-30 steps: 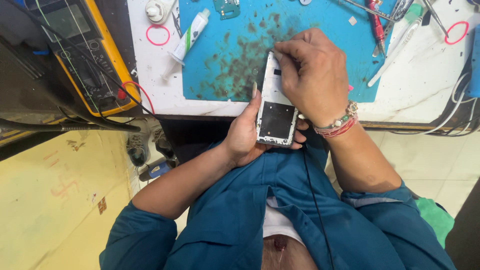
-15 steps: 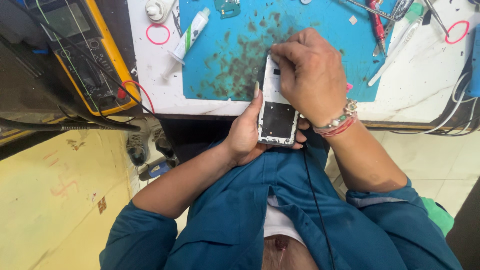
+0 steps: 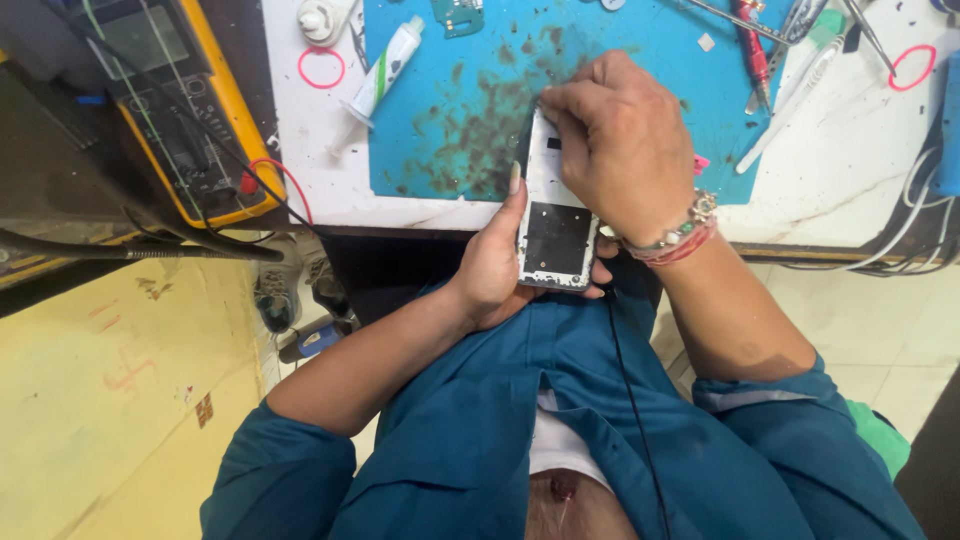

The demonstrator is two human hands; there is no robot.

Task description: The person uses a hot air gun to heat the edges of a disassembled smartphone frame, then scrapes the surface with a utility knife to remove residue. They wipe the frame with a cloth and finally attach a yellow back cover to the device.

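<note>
My left hand (image 3: 497, 268) cradles an opened white phone body (image 3: 553, 235) from below, thumb along its left edge, just in front of the workbench. My right hand (image 3: 622, 148), with beaded bracelets at the wrist, covers the phone's upper end, fingertips pinched together on it. Whether a small tool sits in those fingers is hidden. The phone's dark inner panel faces up. Behind the hands lies a stained blue work mat (image 3: 470, 100).
A yellow multimeter (image 3: 175, 110) with leads stands at the left. A white glue tube (image 3: 385, 65) lies on the mat's left edge. Tweezers and a red-handled tool (image 3: 752, 50) lie at the mat's right. Pink rubber bands (image 3: 320, 68) and cables (image 3: 925, 220) sit on the white bench.
</note>
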